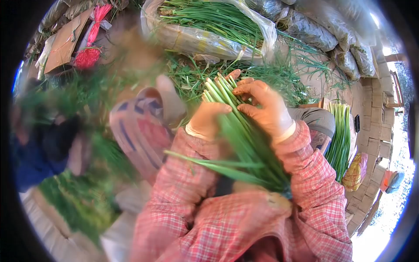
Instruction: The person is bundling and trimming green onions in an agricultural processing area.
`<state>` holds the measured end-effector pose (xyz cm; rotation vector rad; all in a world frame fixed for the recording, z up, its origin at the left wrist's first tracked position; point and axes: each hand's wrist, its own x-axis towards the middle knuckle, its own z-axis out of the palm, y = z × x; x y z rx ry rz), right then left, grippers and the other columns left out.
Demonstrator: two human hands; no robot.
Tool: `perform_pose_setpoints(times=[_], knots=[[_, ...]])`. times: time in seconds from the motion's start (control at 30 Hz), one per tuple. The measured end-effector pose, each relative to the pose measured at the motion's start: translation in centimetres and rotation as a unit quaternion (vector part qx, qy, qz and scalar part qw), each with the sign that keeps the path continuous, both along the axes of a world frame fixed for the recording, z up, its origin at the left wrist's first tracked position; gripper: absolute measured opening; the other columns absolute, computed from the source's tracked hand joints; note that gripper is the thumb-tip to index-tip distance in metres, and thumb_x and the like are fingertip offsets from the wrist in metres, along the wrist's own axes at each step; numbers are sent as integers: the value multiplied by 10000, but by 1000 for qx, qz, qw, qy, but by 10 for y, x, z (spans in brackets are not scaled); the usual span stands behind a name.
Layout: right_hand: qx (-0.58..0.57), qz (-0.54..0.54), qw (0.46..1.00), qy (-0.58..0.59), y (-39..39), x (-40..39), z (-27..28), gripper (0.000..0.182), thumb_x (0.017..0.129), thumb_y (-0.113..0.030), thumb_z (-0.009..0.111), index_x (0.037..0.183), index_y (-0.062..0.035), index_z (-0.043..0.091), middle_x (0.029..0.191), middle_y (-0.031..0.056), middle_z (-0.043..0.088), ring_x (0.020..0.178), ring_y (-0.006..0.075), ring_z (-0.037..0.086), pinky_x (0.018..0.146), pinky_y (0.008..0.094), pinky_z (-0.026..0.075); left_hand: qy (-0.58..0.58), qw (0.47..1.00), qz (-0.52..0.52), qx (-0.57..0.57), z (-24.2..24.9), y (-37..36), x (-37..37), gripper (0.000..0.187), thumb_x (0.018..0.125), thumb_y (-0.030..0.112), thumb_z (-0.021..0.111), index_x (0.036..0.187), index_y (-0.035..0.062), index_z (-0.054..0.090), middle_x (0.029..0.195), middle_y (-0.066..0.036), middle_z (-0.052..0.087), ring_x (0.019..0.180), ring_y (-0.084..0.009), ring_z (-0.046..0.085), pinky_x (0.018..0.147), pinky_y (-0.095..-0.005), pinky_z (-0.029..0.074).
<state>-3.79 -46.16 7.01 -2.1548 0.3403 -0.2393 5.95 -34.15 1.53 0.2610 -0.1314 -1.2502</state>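
A bunch of long green stalks (244,135) lies across my lap, its pale cut ends pointing up and away from me. My left hand (209,118) is wrapped round the bunch from the left, with the thumb over the stalks. My right hand (262,102) has its bent fingers against the pale ends on the right side, thumb and fingertips pinching stalks there. Both hands look gloved, with pale cuffs at the wrists. A few leaves stick out to the left over my sleeve.
An open plastic bag (209,41) of green stalks lies ahead, loose greens (187,74) before it. Pink ties (89,52) are at the upper left. Upright stalks (338,135) stand at the right. Filled bags (310,32) are stacked behind. Another person's dark clothing (39,148) shows left.
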Motion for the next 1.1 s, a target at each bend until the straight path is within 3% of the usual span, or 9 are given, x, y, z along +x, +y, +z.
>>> perform_pose_setpoints(times=[0.37,0.47,0.6,0.7,0.8,0.9,0.93,1.0,1.1], knots=[[-390,46,917,-70,-13,12,-10,50,724,-178,581,730,-134,559,722,57,529,662,264,520,612,382,424,-43,999,13,26,-4,-2,0,769,622,2,593,1342,15,325,1215,-106,506,1104,-204,487,949,-328,392],[-408,13,913,-9,-11,15,0,85,707,-51,622,767,-79,570,800,73,561,770,281,551,672,366,442,-37,999,6,22,-9,-2,1,776,620,13,606,1343,35,324,1243,-124,485,1141,-252,467,956,-383,400],[-136,-82,983,-94,-26,17,3,67,728,-87,627,741,-60,567,686,89,555,621,231,540,567,321,425,17,1000,-6,-10,7,-3,-1,786,624,23,622,1347,63,317,1273,-146,455,1173,-304,442,955,-439,407],[85,-189,972,-112,-36,11,16,64,770,-91,634,782,-38,599,674,82,555,575,139,492,569,253,412,6,1000,-1,-29,-1,-5,0,807,627,33,648,1354,96,302,1306,-171,415,1207,-355,401,946,-493,412],[143,-282,945,-78,-63,-3,23,75,794,-110,629,808,-37,619,698,69,563,587,109,458,587,237,404,16,999,1,-44,-1,-6,-1,842,629,35,673,1366,115,274,1328,-178,387,1225,-361,382,948,-502,413],[-104,-288,951,29,-69,-9,19,61,774,-104,635,805,-52,637,729,72,586,618,139,501,589,248,416,67,997,2,-42,8,-5,-4,874,622,23,681,1375,122,249,1340,-170,374,1231,-351,379,954,-502,407],[-166,-173,968,-73,-69,-11,10,98,744,-82,628,840,-87,647,766,71,591,699,189,537,671,299,431,87,995,4,-39,10,-5,-5,884,618,18,681,1377,123,243,1343,-167,370,1233,-350,378,955,-504,405],[-205,-65,972,-97,-33,-5,36,191,700,-37,626,872,-117,647,801,63,593,806,242,545,768,356,413,19,999,34,11,26,-5,-9,878,564,111,625,1362,63,264,1287,-185,421,1198,-336,415,961,-473,408],[-233,36,965,-112,-9,4,32,254,669,-77,645,905,-169,637,844,26,555,851,251,490,756,372,382,-21,997,51,55,21,-5,-12,894,528,177,596,1351,24,282,1221,-188,471,1117,-304,486,968,-409,408]])
